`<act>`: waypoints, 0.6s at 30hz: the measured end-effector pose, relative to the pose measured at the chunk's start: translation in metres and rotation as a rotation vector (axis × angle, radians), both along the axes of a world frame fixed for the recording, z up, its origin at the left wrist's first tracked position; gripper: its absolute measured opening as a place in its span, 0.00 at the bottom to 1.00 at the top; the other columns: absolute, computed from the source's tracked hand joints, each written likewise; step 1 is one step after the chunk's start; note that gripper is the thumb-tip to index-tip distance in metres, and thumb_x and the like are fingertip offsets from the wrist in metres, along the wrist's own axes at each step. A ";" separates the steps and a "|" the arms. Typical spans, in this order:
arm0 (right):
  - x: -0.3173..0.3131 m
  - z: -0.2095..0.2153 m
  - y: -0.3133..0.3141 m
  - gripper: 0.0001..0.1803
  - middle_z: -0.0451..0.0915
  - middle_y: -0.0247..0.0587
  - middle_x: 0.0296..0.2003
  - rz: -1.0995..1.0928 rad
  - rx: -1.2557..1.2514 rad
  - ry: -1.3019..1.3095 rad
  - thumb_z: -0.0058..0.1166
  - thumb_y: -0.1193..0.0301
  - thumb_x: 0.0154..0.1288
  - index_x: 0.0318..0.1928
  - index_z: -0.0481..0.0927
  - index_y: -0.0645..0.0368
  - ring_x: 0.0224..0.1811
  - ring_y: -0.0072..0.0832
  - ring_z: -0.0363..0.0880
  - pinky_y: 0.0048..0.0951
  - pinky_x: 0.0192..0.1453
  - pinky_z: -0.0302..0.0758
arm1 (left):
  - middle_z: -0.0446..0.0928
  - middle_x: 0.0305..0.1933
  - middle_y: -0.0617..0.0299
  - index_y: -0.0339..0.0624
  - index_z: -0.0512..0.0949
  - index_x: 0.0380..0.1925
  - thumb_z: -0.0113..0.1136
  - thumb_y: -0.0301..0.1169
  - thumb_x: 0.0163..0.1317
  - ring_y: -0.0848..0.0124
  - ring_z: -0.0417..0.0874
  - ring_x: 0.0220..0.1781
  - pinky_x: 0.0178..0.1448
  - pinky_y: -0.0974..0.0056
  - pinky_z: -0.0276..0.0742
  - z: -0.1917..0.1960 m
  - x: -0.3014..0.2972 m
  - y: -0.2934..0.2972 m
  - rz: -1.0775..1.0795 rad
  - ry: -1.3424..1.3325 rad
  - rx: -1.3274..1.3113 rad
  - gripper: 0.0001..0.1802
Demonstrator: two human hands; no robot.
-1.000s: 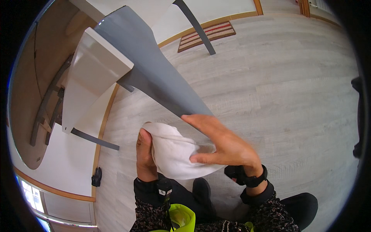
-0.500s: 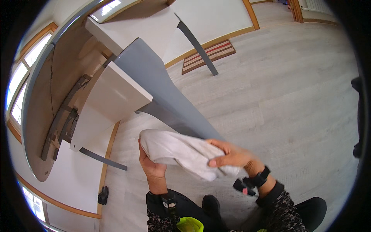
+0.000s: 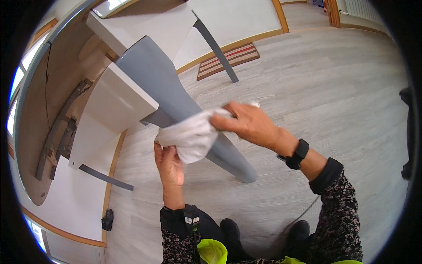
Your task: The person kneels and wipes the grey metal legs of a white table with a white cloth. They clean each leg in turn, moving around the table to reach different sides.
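Two bare hands grasp one white cloth (image 3: 191,137), which is bunched and drawn between them. The left hand (image 3: 170,166) pinches its left, lower end between thumb and fingers, with the palm turned up. The right hand (image 3: 252,126) clenches the right, higher end, with the thumb on top of the fabric; its fingers are slightly blurred. The cloth lies across the view of a smooth grey tapering table leg (image 3: 151,66), and I cannot tell whether it touches it. The leg's narrow rounded end reaches past the cloth toward the near side.

A black wristband (image 3: 300,154) circles the right wrist, and a dark device (image 3: 191,215) sits at the left one. Dark flowered sleeves (image 3: 340,211) cover the forearms; between them, close to the body, shows a yellow-green garment (image 3: 212,251). Two dark shoes (image 3: 229,229) stand on the pale plank floor (image 3: 316,101), with a thin cable (image 3: 303,211) by the right one.

Left of the cloth, a white panel (image 3: 112,105) adjoins the grey leg, and farther left is a brownish curved tabletop (image 3: 30,141). A slim grey leg (image 3: 215,46) stands on the far side, in front of a striped mat (image 3: 241,55) beside the wall. A wooden door frame (image 3: 332,13) and a white radiator (image 3: 361,10) are at the far right.
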State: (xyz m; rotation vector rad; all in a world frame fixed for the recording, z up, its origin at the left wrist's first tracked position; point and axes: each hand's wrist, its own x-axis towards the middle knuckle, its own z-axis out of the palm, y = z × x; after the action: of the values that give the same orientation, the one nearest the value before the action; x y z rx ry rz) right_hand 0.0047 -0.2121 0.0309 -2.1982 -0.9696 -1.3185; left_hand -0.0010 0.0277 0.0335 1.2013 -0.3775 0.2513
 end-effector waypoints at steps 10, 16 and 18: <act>-0.002 -0.063 -0.023 0.21 0.68 0.34 0.28 0.000 -0.304 0.057 0.46 0.71 0.60 0.52 0.61 0.36 0.22 0.24 0.72 0.22 0.22 0.72 | 0.75 0.41 0.61 0.36 0.69 0.47 0.57 0.20 0.50 0.74 0.75 0.39 0.42 0.70 0.70 -0.020 -0.005 0.011 -0.011 0.278 0.814 0.21; 0.001 0.008 -0.014 0.19 0.66 0.31 0.29 -0.151 -0.102 -0.272 0.50 0.70 0.56 0.45 0.63 0.32 0.26 0.22 0.71 0.20 0.26 0.71 | 0.75 0.41 0.60 0.40 0.67 0.47 0.57 0.22 0.51 0.70 0.76 0.33 0.32 0.67 0.72 0.003 -0.014 0.033 -0.045 0.132 0.264 0.21; 0.001 0.032 -0.004 0.19 0.67 0.31 0.30 -0.137 0.053 -0.401 0.51 0.69 0.55 0.45 0.63 0.32 0.27 0.22 0.71 0.20 0.26 0.71 | 0.74 0.42 0.61 0.42 0.67 0.49 0.59 0.27 0.52 0.71 0.76 0.34 0.31 0.66 0.73 0.015 -0.018 0.035 0.032 0.065 0.199 0.22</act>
State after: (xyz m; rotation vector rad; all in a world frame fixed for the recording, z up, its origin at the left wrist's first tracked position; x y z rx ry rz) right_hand 0.0057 -0.2162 0.0626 -2.0311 -0.9163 -1.8757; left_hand -0.0191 0.0622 0.0486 1.4089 -0.3326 0.2053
